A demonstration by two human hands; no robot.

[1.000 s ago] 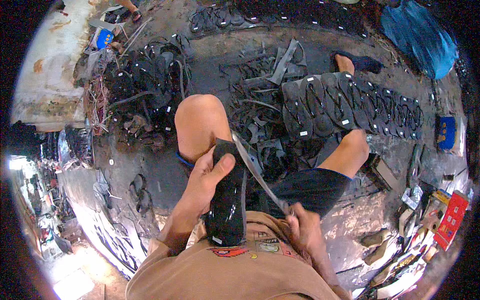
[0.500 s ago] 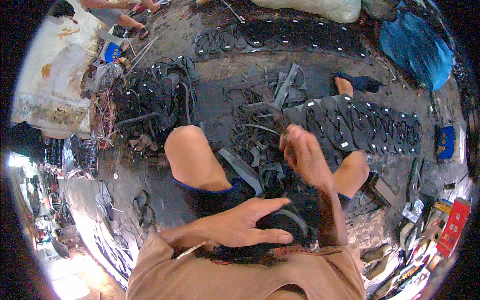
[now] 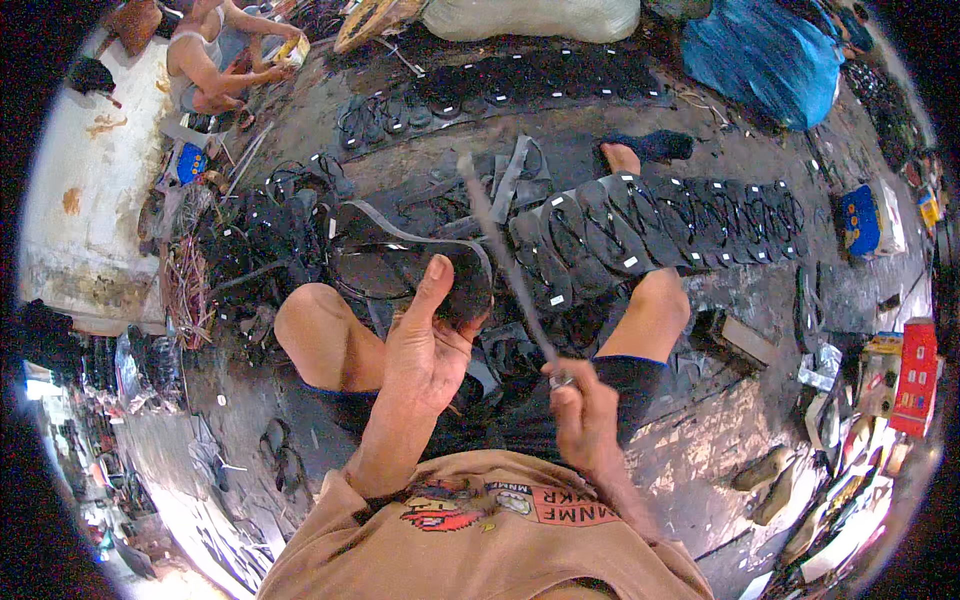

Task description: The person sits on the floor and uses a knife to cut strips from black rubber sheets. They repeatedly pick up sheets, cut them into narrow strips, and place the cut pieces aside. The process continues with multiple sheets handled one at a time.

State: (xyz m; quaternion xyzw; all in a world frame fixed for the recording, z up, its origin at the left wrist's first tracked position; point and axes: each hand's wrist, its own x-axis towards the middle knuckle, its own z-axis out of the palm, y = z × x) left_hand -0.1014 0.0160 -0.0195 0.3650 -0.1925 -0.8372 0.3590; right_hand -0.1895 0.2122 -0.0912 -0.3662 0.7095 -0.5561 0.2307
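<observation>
My left hand (image 3: 428, 345) grips a black rubber sandal sole (image 3: 400, 270) held out flat above my left knee, thumb pointing up along its right end. My right hand (image 3: 583, 415) is closed on the handle of a long thin blade (image 3: 505, 255) that slants up and left past the sole's right end. I sit on the ground with both knees bent. A pile of black straps and rubber scraps (image 3: 500, 350) lies between my legs.
A long row of finished black sandals (image 3: 680, 220) stretches right of my foot, another row (image 3: 520, 80) lies farther off. Another person (image 3: 215, 60) sits at the upper left. A blue sheet (image 3: 770, 55) and a white sack (image 3: 530, 18) lie at the top. Boxes and clutter (image 3: 890, 370) line the right.
My left hand has lifted the sole from my lap and turned it flat in front of me. My right hand has drawn back toward my body, the blade now pointing up.
</observation>
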